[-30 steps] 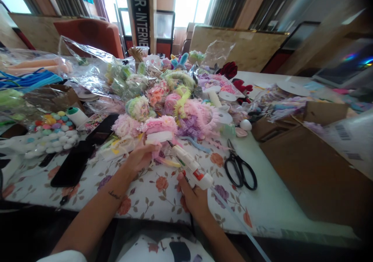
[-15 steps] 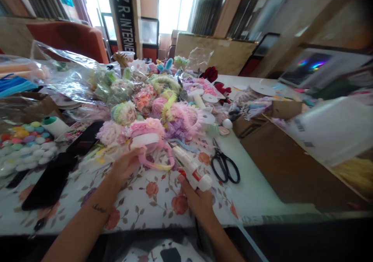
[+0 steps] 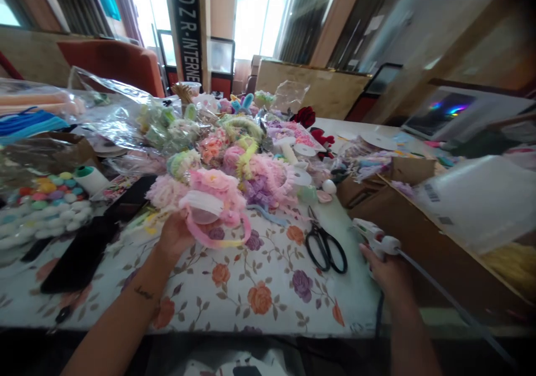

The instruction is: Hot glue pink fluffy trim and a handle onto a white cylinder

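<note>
My left hand (image 3: 178, 234) is closed on a pink fuzzy headband (image 3: 243, 232), which carries pink flowers and a pale round piece in its middle. Its fingertips are partly hidden behind the headband. Out to the right, my right hand (image 3: 383, 267) grips a white hot glue gun (image 3: 374, 236), with a long translucent glue stick (image 3: 448, 295) running out of its back end. Between the hands, black-handled scissors (image 3: 324, 247) lie on the flowered tablecloth (image 3: 226, 298). A pile of pastel fluffy trimmings (image 3: 263, 175) lies just beyond the headband.
At left are a black phone (image 3: 79, 259), a bag of colored pompoms (image 3: 46, 206) and a thread spool (image 3: 90, 181). A cardboard box (image 3: 422, 242) with a white plastic bag (image 3: 469, 203) stands at right. Dark red roses (image 3: 305, 116) lie at the back.
My right hand has carried the glue gun away from the headband, to the right past the scissors. My left hand keeps the headband, now turned slightly. The view has shifted a little.
</note>
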Available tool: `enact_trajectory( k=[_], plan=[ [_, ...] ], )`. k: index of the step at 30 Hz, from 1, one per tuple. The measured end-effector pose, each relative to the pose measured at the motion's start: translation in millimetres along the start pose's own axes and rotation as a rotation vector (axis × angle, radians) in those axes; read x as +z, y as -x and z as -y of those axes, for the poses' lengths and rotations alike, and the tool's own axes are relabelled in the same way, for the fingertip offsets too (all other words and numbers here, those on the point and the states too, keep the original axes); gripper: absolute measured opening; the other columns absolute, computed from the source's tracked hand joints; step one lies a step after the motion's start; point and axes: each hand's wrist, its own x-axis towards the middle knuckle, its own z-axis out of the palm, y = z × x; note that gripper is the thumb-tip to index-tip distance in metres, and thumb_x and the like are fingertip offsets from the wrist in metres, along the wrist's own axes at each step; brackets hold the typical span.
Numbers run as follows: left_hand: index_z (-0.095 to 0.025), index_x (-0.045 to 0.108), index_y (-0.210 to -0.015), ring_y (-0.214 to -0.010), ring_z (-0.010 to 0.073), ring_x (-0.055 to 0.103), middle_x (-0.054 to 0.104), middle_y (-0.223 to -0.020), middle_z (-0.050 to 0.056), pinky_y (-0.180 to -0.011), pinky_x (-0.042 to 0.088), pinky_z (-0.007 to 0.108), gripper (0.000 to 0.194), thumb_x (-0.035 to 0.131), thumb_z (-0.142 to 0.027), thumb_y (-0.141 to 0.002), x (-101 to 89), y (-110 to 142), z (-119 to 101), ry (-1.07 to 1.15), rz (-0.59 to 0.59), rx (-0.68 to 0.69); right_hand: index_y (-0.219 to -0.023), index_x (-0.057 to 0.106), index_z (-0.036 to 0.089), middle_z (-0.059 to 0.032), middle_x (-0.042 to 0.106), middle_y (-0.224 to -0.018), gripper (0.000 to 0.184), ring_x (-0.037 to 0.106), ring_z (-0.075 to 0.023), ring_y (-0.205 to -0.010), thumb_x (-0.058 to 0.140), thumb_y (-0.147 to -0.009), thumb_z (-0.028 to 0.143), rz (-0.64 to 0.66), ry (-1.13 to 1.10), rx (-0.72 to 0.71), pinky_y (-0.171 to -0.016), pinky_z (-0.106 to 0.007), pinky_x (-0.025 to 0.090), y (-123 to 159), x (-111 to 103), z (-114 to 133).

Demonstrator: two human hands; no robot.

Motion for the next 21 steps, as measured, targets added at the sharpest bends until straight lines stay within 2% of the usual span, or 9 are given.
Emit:
enact_trajectory(
  k=[4, 9, 11, 13, 15, 16, 17, 18, 21],
  plan=[
    [-0.017, 0.066, -0.073, -0.115, 0.0372, 0.062, 0.076, -0.096, 0.009, -0.099, 0.049, 0.059, 0.019, 0.072, -0.013, -0.056, 0.1, -3, -4, 0.024, -0.028, 0.022, -0.055, 0.047, 0.027, -0.0093, 0.057, -0.055, 0.03, 0.061, -0.0265, -0.06, 0.066, -0.077, 0.036, 0.187, -0.043, 0.219, -0.065, -0.039, 0.043, -14, 7, 8],
    [-0.018, 0.064, -0.07, -0.108, 0.029, 0.066, 0.074, -0.088, 0.002, -0.1, 0.051, 0.053, 0.013, 0.072, -0.01, -0.063, 0.6, -12, -11, 0.088, -0.014, 0.166, -0.08, 0.064, 0.018, -0.0174, 0.065, -0.066, 0.021, 0.066, -0.0332, -0.07, 0.061, -0.082, 0.039, 0.19, 0.07, 0.179, -0.067, -0.041, 0.044, 3, 4, 11],
    [-0.019, 0.065, -0.071, -0.106, 0.0265, 0.067, 0.073, -0.084, 0.0, -0.1, 0.052, 0.051, 0.014, 0.072, -0.009, -0.063, -0.3, -14, -13, 0.117, -0.036, 0.193, -0.094, 0.068, 0.012, -0.0266, 0.068, -0.077, 0.036, 0.067, -0.0386, -0.077, 0.056, -0.084, 0.045, 0.112, 0.211, 0.084, -0.065, -0.044, 0.044, 23, 0, 10],
    [-0.019, 0.066, -0.072, -0.103, 0.0247, 0.067, 0.073, -0.082, 0.0, -0.1, 0.052, 0.049, 0.015, 0.072, -0.009, -0.064, -0.8, -16, -16, 0.14, -0.061, 0.204, -0.102, 0.069, 0.008, -0.0338, 0.068, -0.087, 0.05, 0.066, -0.0449, -0.083, 0.046, -0.086, 0.05, -0.09, 0.336, -0.002, -0.064, -0.049, 0.043, 49, -3, 15],
    [-0.019, 0.066, -0.073, -0.1, 0.0237, 0.068, 0.072, -0.081, 0.0, -0.099, 0.053, 0.048, 0.014, 0.072, -0.009, -0.065, -0.8, -17, -16, 0.145, -0.078, 0.21, -0.102, 0.07, 0.009, -0.031, 0.07, -0.094, 0.049, 0.066, -0.0444, -0.088, 0.04, -0.088, 0.045, -0.316, 0.263, -0.096, -0.068, -0.05, 0.045, 78, -2, 34],
    [-0.019, 0.066, -0.073, -0.1, 0.0238, 0.068, 0.072, -0.081, 0.0, -0.099, 0.053, 0.048, 0.015, 0.072, -0.009, -0.065, -0.6, -17, -16, 0.141, -0.084, 0.213, -0.099, 0.071, 0.01, -0.0276, 0.071, -0.094, 0.046, 0.067, -0.0411, -0.085, 0.04, -0.089, 0.043, -0.325, 0.167, -0.161, -0.07, -0.048, 0.047, 92, 0, 49],
    [-0.019, 0.066, -0.072, -0.1, 0.0241, 0.068, 0.072, -0.08, 0.0, -0.099, 0.053, 0.048, 0.014, 0.072, -0.009, -0.065, -0.5, -17, -15, 0.135, -0.089, 0.214, -0.093, 0.071, 0.013, -0.0232, 0.072, -0.088, 0.042, 0.067, -0.0365, -0.078, 0.043, -0.089, 0.044, -0.263, 0.043, -0.254, -0.069, -0.046, 0.049, 105, 3, 67],
    [-0.019, 0.066, -0.072, -0.1, 0.0245, 0.069, 0.072, -0.08, 0.0, -0.099, 0.053, 0.048, 0.014, 0.072, -0.009, -0.065, -0.4, -17, -14, 0.126, -0.092, 0.215, -0.089, 0.071, 0.016, -0.0178, 0.073, -0.084, 0.037, 0.068, -0.0314, -0.074, 0.046, -0.089, 0.043, -0.118, -0.098, -0.382, -0.07, -0.042, 0.051, 117, 9, 87],
    [-0.019, 0.066, -0.071, -0.098, 0.0243, 0.069, 0.073, -0.08, 0.0, -0.099, 0.052, 0.049, 0.013, 0.072, -0.008, -0.065, -0.8, -17, -9, 0.089, -0.078, 0.206, -0.097, 0.071, 0.024, -0.0087, 0.074, -0.095, 0.025, 0.069, -0.0233, -0.085, 0.047, -0.094, 0.03, 0.428, -0.427, -0.798, -0.078, -0.036, 0.055, 142, 34, 150]
  ],
)
